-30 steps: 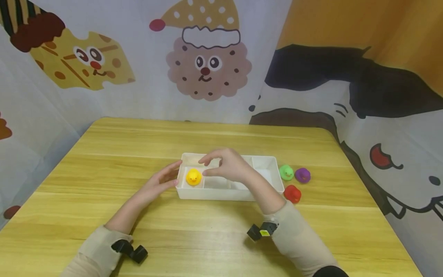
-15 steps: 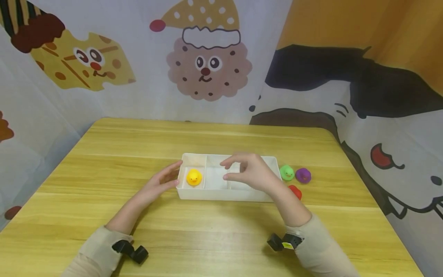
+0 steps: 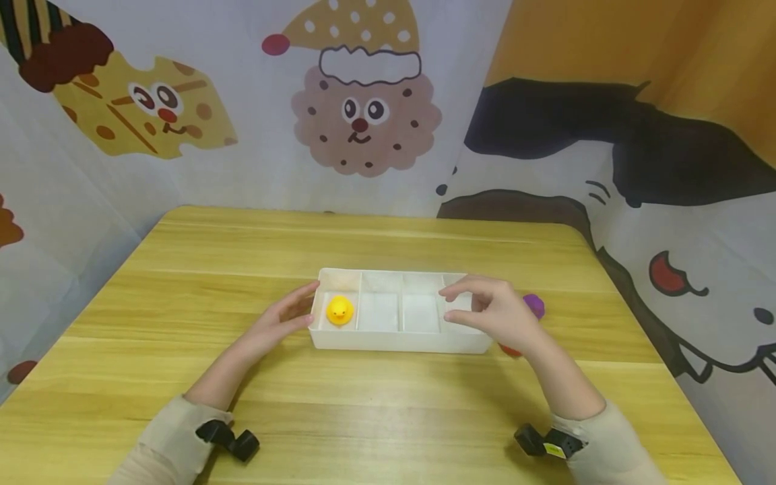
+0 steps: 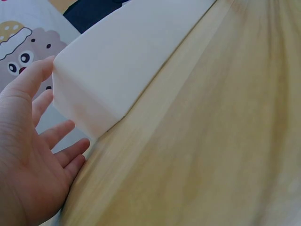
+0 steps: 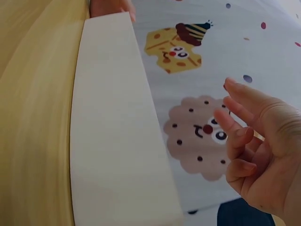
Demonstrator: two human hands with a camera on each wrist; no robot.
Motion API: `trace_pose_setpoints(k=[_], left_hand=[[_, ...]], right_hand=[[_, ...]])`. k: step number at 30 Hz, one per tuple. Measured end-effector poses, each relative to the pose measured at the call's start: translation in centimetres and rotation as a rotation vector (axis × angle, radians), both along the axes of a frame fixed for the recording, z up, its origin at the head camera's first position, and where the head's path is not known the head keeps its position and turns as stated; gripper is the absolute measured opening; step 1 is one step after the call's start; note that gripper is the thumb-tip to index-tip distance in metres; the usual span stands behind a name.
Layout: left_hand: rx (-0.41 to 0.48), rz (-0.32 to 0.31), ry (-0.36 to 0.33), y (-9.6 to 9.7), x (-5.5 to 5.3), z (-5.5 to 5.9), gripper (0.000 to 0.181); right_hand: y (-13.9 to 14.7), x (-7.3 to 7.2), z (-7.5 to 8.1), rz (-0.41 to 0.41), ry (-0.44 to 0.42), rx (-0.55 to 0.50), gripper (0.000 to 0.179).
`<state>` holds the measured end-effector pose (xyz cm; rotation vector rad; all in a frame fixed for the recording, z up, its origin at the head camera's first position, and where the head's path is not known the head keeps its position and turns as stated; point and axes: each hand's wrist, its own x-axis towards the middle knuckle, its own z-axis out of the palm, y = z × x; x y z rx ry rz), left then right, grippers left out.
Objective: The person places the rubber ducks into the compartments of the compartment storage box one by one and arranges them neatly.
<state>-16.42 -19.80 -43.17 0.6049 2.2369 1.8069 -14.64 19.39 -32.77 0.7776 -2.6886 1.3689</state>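
White box [image 3: 400, 342]: one, long side toward me on the wooden table [image 3: 388, 404]; four compartments in a row.
Yellow duck [image 3: 339, 310]: one, upright in the leftmost compartment.
Toys past the box's right end: two in view, a purple toy [image 3: 535, 306] and a red toy [image 3: 510, 350], both partly covered by my right hand [image 3: 500, 313].
Hands: two, mine.
Left hand [image 3: 275, 325]: fingers loosely spread, bent slightly, set against the box's left end; thumb tip at the near corner.
Right hand: above the rightmost compartment, apart from the box; thumb and forefinger curved with a wide gap between the tips, lower fingers bent toward the palm; holding nothing.
Wrist devices: two, black, one at each beige sleeve.
Change, right hand: shifted right; one second ago beside the yellow duck, half a second ago over the box's right half.
Change, compartments: second and third now fully in view.
Change, toys: a green toy, visible half a second ago, is now behind my right hand; more of the purple toy is covered.
Unchanged: left hand, white box, yellow duck.
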Motion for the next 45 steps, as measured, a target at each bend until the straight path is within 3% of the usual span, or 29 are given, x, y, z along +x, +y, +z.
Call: trace_pose_setpoints(k=[6, 19, 31, 45], left_hand=[[0.001, 0.001, 0.000, 0.0, 0.0, 0.0, 0.060], [0.008, -0.009, -0.005, -0.1, -0.1, -0.2, 0.060], [-0.003, -0.005, 0.001, 0.0, -0.1, -0.1, 0.060], [-0.019, 0.005, 0.003, 0.0, -0.1, -0.1, 0.060]], right_hand=[[2.2, 0.6, -0.6, -0.015, 0.058, -0.004, 0.027], [7.0, 1.4, -1.8, -0.083, 0.036, -0.035, 0.029], [11.2, 1.8, -3.3, -0.166, 0.003, 0.102, 0.030], [13.1, 1.3, -5.3, -0.121, -0.080, 0.180, 0.034]])
